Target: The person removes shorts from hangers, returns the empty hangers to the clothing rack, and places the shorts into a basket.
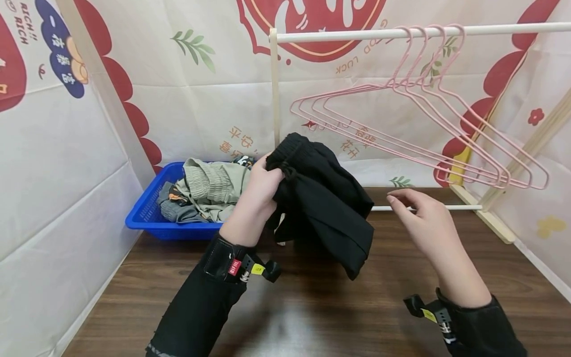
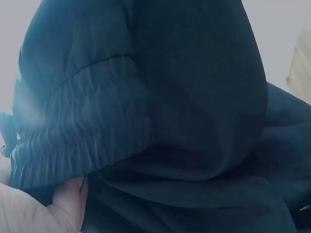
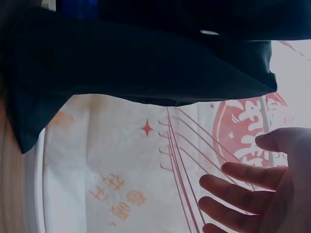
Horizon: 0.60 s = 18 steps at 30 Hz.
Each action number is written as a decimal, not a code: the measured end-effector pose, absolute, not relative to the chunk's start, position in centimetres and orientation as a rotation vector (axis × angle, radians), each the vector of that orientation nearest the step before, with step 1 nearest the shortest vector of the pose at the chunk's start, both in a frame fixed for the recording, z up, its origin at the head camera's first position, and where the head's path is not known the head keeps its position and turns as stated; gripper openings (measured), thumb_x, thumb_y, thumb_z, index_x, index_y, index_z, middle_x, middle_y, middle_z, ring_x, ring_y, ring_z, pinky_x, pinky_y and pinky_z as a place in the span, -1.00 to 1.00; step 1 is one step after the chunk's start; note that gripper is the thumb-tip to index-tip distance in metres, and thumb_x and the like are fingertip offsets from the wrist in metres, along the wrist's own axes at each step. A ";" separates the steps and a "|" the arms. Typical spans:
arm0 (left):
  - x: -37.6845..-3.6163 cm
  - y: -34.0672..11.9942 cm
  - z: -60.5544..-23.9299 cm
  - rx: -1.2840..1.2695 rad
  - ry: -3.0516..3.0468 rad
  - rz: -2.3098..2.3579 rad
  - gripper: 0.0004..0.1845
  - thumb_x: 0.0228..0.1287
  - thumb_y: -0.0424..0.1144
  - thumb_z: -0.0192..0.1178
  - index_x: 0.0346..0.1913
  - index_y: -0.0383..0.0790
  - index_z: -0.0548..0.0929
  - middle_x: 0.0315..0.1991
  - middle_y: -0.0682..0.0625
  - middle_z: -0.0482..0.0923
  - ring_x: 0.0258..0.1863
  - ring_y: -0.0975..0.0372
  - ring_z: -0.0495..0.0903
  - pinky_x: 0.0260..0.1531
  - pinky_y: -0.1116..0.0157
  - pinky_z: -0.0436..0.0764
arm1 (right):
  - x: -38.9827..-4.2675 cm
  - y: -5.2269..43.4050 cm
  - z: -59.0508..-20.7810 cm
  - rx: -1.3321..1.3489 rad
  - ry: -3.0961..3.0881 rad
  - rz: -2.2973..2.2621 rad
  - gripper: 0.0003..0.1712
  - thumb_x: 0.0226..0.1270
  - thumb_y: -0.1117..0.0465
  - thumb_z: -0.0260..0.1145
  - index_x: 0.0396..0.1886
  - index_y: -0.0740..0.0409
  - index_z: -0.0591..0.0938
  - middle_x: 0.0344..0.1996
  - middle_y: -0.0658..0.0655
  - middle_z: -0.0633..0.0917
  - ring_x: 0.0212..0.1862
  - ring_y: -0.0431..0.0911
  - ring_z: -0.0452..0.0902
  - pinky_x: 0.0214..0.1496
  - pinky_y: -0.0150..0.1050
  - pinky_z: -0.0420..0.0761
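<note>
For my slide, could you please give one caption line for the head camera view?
Left hand grips black shorts above the table; open right hand nearby, pink hangers behind.

Dark wood table [image 1: 312, 317], blue basket [image 1: 151, 218], rack base [image 1: 490, 218]

The black garment [image 1: 323, 198] hid the left hand's [image 1: 258, 191] fingertips and the lower part of the rack's upright post [image 1: 275, 89]. Behind the garment, the blue basket's [image 1: 147, 218] right end was covered. In the left wrist view the garment [image 2: 160, 111] filled the frame, blurred, its edges cut off. The small item [image 1: 244, 160] atop the basket was too small to identify.
</note>
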State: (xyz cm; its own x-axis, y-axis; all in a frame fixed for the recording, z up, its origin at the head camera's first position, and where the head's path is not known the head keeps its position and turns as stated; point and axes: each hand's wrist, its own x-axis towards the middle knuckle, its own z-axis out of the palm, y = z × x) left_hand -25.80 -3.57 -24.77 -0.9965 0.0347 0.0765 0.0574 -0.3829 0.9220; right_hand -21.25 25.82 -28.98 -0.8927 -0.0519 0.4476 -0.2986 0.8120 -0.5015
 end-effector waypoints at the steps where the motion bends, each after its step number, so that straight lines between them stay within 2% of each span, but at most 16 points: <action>1: -25.7 -3.8 -24.5 -0.132 -1.726 -2.597 -0.64 0.22 -0.61 -0.05 0.02 -0.30 0.56 -0.08 -0.02 0.47 -0.25 0.21 0.43 -0.30 0.33 0.45 | -21.3 25.6 -29.0 0.270 -2.581 0.809 -0.57 0.51 -0.04 0.07 0.03 0.18 0.64 -0.14 0.24 0.69 -0.08 0.17 0.56 -0.10 0.13 0.45; 4: -25.4 -4.6 -23.8 -0.139 -1.685 -2.616 -0.64 0.24 -0.61 -0.08 0.03 -0.29 0.51 -0.05 -0.03 0.44 -0.26 0.21 0.41 -0.34 0.34 0.44 | -21.6 24.9 -29.1 0.295 -2.595 0.819 -0.56 0.52 -0.06 0.07 0.02 0.17 0.65 -0.15 0.21 0.69 -0.10 0.13 0.56 -0.10 0.10 0.45; 12: -24.6 -6.5 -22.0 -0.112 -1.527 -2.659 -0.48 0.24 -0.64 -0.24 0.20 -0.23 0.42 0.13 -0.01 0.36 -0.24 0.21 0.38 -0.34 0.34 0.42 | -22.0 22.6 -30.3 0.351 -2.638 0.861 -0.56 0.51 -0.06 0.09 -0.01 0.18 0.66 -0.15 0.18 0.69 -0.12 0.06 0.55 -0.06 0.07 0.49; 18: -24.6 -8.0 -21.0 -0.127 -1.446 -2.624 -0.53 0.25 -0.65 -0.25 0.10 -0.20 0.42 0.02 0.00 0.36 -0.32 0.22 0.35 -0.40 0.37 0.40 | -22.1 21.7 -31.0 0.379 -2.652 0.871 -0.60 0.49 -0.03 0.13 -0.03 0.17 0.67 -0.13 0.17 0.70 -0.09 0.06 0.56 -0.03 0.07 0.50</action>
